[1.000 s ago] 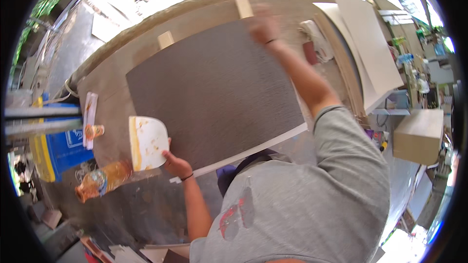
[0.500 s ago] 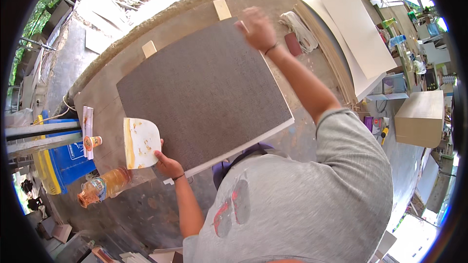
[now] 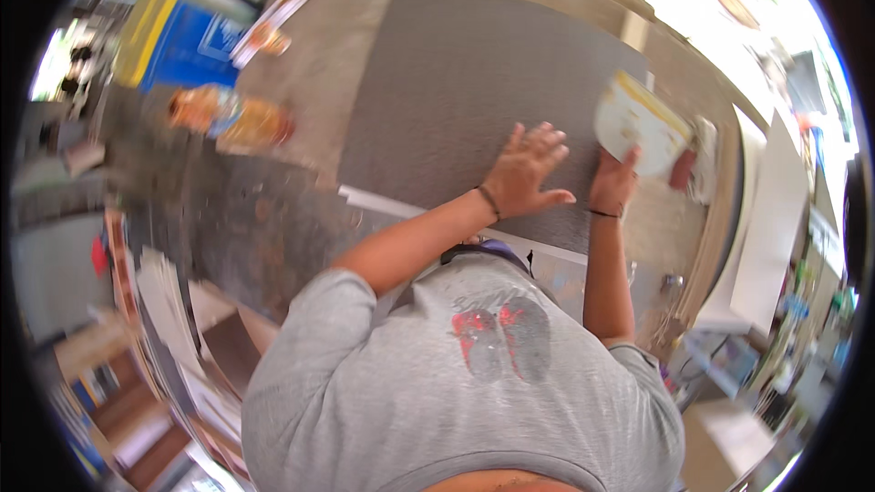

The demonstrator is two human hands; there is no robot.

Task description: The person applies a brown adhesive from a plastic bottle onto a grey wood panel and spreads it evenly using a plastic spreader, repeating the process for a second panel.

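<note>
A large dark grey-brown sheet (image 3: 465,82) with a pale edge lies flat on the worktable (image 3: 314,64) before me. My left hand (image 3: 529,171) is over the near part of the sheet, fingers spread and palm down. Whether it touches the surface I cannot tell. By the sheet's right edge, my right hand (image 3: 618,184) grips a white flat spreader (image 3: 629,118) with a rounded side and yellowish smears. The thumb lies on its face, and the other fingers are mostly hidden.
Toward the left lie a bottle of orange-brown stuff (image 3: 260,120) and a small cup (image 3: 270,39) by a pale strip. Beyond stands a blue bin (image 3: 187,46). On the right are a dark red block (image 3: 682,169), a white cord bundle (image 3: 704,159) and stacked panels (image 3: 720,219).
The spreader has passed from my left hand to my right. My right hand has come back from the sheet's far corner, and my left now spreads over the sheet. The view has turned left.
</note>
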